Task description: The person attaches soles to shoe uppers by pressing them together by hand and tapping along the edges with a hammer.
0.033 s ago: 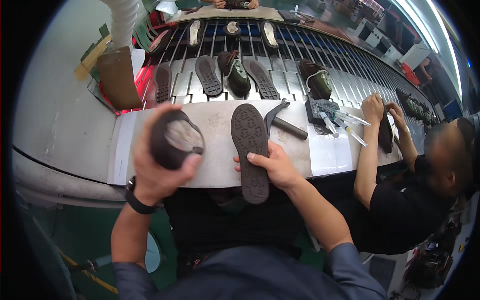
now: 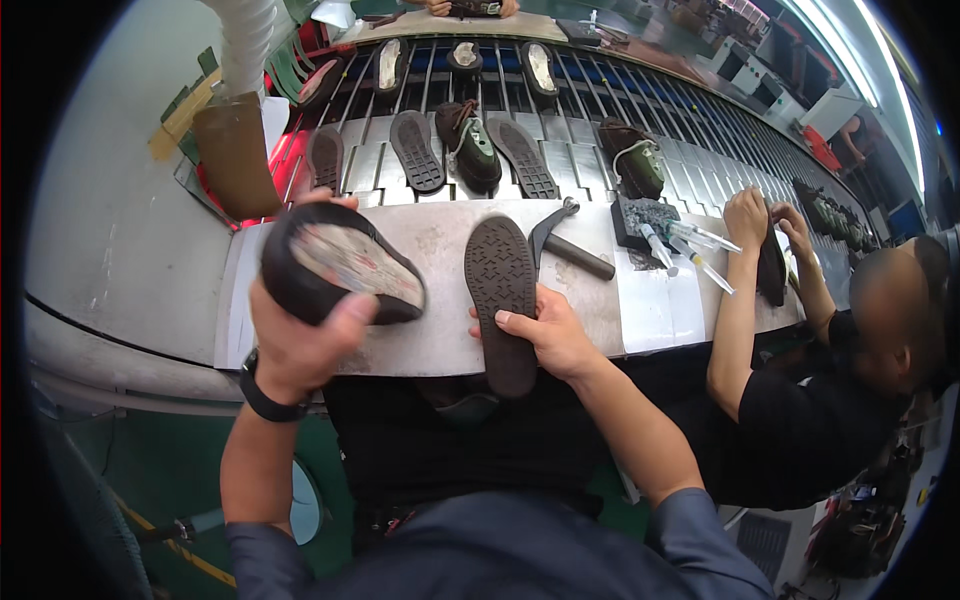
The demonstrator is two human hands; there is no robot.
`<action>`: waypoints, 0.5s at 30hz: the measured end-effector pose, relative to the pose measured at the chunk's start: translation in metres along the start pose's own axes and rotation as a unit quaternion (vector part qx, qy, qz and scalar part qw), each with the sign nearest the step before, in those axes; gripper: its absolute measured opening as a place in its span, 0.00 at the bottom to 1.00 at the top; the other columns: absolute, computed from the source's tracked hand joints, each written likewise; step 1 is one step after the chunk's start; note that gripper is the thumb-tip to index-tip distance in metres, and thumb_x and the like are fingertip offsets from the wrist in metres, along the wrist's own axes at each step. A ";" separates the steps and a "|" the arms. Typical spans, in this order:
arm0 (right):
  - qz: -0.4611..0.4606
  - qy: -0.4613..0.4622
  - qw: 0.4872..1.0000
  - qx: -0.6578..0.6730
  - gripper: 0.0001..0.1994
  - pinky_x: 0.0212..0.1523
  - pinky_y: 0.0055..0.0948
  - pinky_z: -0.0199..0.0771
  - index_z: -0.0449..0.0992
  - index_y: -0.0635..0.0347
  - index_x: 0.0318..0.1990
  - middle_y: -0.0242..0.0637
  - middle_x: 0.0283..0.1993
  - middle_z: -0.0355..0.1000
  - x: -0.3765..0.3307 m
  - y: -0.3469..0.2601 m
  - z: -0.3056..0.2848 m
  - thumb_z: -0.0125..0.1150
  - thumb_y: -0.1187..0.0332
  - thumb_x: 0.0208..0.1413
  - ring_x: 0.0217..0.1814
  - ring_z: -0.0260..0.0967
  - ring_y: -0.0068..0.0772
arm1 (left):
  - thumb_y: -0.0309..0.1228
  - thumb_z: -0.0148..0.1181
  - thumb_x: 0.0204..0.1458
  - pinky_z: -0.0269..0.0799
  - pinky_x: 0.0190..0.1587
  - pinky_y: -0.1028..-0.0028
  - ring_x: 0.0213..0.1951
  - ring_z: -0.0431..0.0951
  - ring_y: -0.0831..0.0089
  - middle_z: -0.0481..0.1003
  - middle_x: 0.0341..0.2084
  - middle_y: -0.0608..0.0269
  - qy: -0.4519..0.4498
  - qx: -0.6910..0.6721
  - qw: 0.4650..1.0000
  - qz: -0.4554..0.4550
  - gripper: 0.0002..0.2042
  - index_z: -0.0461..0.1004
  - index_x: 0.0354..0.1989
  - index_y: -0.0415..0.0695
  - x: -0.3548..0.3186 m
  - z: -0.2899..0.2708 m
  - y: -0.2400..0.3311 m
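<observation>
Nothing has shifted between the two views: both hands sit exactly as they did, so the work is paused mid-hold rather than moving on. The left hand (image 2: pixel 300 345) is clenched around a dark shoe (image 2: pixel 340 265), turned bottom-up and raised just over the near-left part of the table (image 2: pixel 430 340), its pale underside facing the camera. The right hand (image 2: pixel 555 335) lies on the side of a black sole (image 2: pixel 503 290), thumb across its edge. That grip is light, pressing more than clasping. The sole lies tread-up on the table, with its heel end hanging past the near edge toward the person's lap. A hammer (image 2: pixel 570 245) lies just beside the sole on its right. Beyond that are a dark pad (image 2: pixel 645 215) and syringes (image 2: pixel 690 250), near a co-worker's hands (image 2: pixel 748 215). There is bare table between shoe and sole. The conveyor (image 2: pixel 590 170) behind is crowded with soles and shoes.
</observation>
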State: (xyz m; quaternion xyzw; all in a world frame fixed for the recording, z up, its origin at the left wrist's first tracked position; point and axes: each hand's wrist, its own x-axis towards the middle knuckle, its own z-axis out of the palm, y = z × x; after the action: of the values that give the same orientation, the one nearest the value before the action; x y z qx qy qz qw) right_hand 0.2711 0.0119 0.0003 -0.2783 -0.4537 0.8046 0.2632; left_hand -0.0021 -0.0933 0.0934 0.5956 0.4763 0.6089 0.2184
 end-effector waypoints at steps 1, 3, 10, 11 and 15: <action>-0.029 0.016 0.999 0.001 0.17 0.57 0.42 0.85 0.71 0.69 0.61 0.50 0.54 0.80 0.000 0.003 0.001 0.59 0.77 0.66 0.52 0.83 0.43 | 0.33 0.67 0.48 0.71 0.66 0.58 0.60 0.77 0.59 0.73 0.63 0.43 0.016 -0.072 0.997 -0.008 0.38 0.64 0.69 0.31 0.009 -0.004 0.001; -0.065 0.034 0.997 0.012 0.15 0.57 0.41 0.84 0.74 0.69 0.58 0.47 0.53 0.80 0.002 0.004 0.001 0.59 0.76 0.67 0.53 0.82 0.40 | 0.30 0.62 0.48 0.71 0.67 0.59 0.61 0.77 0.58 0.73 0.62 0.37 0.054 -0.149 0.987 -0.024 0.39 0.60 0.71 0.30 0.021 -0.007 -0.010; -0.098 0.066 0.992 0.050 0.15 0.51 0.40 0.86 0.77 0.71 0.56 0.46 0.50 0.81 0.004 0.016 0.001 0.62 0.68 0.70 0.48 0.84 0.41 | 0.34 0.55 0.69 0.77 0.63 0.57 0.59 0.81 0.51 0.76 0.58 0.35 0.048 -0.250 0.965 -0.059 0.26 0.61 0.71 0.34 0.034 -0.009 -0.032; -0.101 0.075 0.991 0.051 0.16 0.52 0.43 0.87 0.76 0.71 0.57 0.48 0.49 0.81 0.000 0.014 0.002 0.62 0.67 0.70 0.48 0.83 0.43 | 0.34 0.57 0.69 0.77 0.64 0.56 0.60 0.80 0.51 0.76 0.58 0.34 0.017 -0.244 0.969 -0.035 0.27 0.60 0.72 0.36 0.035 -0.008 -0.026; -0.165 0.027 0.985 0.045 0.20 0.53 0.53 0.87 0.71 0.72 0.60 0.53 0.50 0.80 -0.015 0.000 0.033 0.63 0.67 0.68 0.48 0.83 0.50 | 0.36 0.58 0.70 0.78 0.62 0.58 0.58 0.82 0.55 0.79 0.56 0.39 -0.067 -0.243 0.967 -0.026 0.27 0.61 0.71 0.36 0.041 -0.005 -0.028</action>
State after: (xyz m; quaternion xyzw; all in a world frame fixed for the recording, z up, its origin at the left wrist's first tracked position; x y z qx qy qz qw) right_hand 0.2589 -0.0175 0.0179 -0.2091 -0.4491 0.7619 0.4173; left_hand -0.0236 -0.0480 0.0919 0.5516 0.3132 0.6592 0.4039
